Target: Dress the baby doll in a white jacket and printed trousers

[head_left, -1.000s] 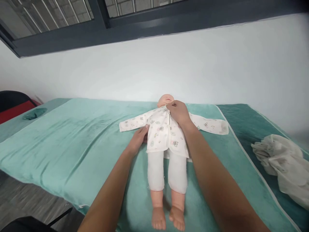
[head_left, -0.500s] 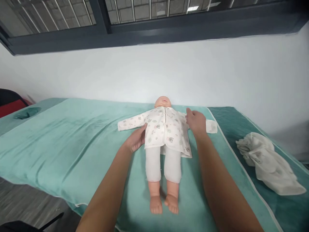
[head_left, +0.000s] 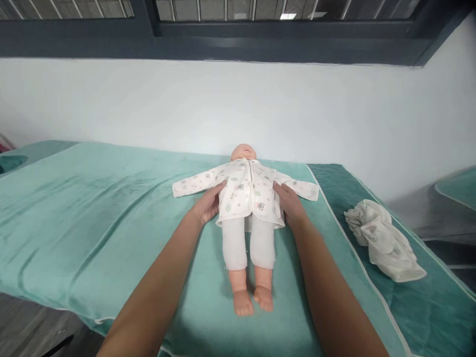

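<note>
A baby doll (head_left: 243, 152) lies on its back, its head toward the wall and bare feet toward me. It wears a white printed baby shirt (head_left: 234, 193) with both sleeves stretched out sideways, and white leg coverings reach below the knees. My left hand (head_left: 208, 204) grips the shirt's left edge at the doll's side, thumb on top and fingers partly hidden. On the opposite edge, my right hand (head_left: 291, 204) holds the shirt the same way, just below the sleeve. The shirt's front halves meet along the middle.
The doll rests on a bed with a light green cover (head_left: 122, 208). A crumpled white printed cloth (head_left: 385, 240) lies to the right on a darker green cover (head_left: 439, 312). Behind are a white wall (head_left: 148, 104) and a dark window frame (head_left: 230, 47).
My right hand has come down from the right shoulder area to the shirt's side. The right sleeve now lies straighter and in view. My left hand stays at its side; the camera view shifted slightly.
</note>
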The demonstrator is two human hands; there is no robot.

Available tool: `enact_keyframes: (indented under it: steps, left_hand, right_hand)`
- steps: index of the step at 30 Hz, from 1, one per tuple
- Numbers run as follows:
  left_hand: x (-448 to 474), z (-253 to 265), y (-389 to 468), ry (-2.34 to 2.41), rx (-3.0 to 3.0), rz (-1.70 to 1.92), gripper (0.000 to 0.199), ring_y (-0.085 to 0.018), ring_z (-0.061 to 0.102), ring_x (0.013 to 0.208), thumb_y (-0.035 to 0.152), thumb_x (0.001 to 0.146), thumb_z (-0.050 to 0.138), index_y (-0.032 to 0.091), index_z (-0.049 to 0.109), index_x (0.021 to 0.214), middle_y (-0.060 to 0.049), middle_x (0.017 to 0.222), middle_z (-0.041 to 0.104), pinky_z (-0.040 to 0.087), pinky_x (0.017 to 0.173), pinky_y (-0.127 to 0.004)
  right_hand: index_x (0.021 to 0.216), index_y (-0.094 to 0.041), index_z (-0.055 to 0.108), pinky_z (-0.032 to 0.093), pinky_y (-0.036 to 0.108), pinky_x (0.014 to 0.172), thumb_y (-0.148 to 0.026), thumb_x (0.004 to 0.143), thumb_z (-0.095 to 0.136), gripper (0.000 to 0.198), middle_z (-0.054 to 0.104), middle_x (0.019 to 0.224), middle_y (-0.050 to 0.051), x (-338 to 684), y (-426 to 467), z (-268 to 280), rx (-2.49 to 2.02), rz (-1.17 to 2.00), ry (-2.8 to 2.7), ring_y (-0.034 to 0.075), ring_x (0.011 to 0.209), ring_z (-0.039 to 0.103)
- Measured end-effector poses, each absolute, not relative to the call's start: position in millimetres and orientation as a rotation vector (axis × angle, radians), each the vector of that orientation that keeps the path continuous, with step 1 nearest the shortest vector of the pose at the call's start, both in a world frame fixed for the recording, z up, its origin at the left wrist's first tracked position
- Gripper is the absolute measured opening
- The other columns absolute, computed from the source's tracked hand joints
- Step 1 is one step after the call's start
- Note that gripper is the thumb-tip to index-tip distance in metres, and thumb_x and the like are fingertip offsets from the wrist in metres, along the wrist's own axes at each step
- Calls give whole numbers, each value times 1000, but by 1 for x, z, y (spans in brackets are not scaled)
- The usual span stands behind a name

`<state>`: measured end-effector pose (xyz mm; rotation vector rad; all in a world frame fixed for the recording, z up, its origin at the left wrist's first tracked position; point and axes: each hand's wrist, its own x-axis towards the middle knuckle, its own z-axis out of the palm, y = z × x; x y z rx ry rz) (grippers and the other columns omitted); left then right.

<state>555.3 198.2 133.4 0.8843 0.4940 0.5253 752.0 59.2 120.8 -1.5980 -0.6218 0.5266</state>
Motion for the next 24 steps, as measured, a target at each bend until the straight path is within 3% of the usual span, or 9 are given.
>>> enact_keyframes:
  steps: [6, 11, 16, 24]
  left_hand:
    - [578, 135, 206, 454, 886, 570, 39, -24, 65, 114, 31, 84, 69, 14, 67, 118, -11, 123, 69, 55, 99, -34]
    - [588, 139, 213, 467, 888, 584, 41, -24, 68, 109, 33, 84, 68, 15, 66, 120, -11, 116, 72, 55, 100, -35]
    - [588, 135, 218, 455, 906, 553, 45, -25, 66, 113, 36, 83, 69, 16, 64, 124, -11, 122, 69, 53, 102, -36]
    - [582, 133, 221, 442, 803, 575, 39, -24, 60, 122, 32, 88, 63, 16, 62, 124, -11, 128, 66, 49, 108, -34]
  right_hand:
    - [109, -29, 62, 56, 35, 86, -44, 79, 69, 34, 68, 116, 1, 747, 65, 123, -1199, 649, -489, 20, 99, 67]
    - [105, -28, 64, 56, 36, 90, -36, 77, 73, 30, 69, 113, 1, 748, 71, 124, -1037, 680, -482, 21, 100, 67]
    - [100, -26, 66, 57, 35, 87, -32, 77, 72, 24, 71, 107, 2, 751, 74, 121, -1037, 739, -413, 21, 98, 67]
    - [94, -17, 59, 55, 30, 94, -29, 85, 51, 17, 67, 108, 11, 781, 68, 113, -982, 788, -122, 18, 108, 64]
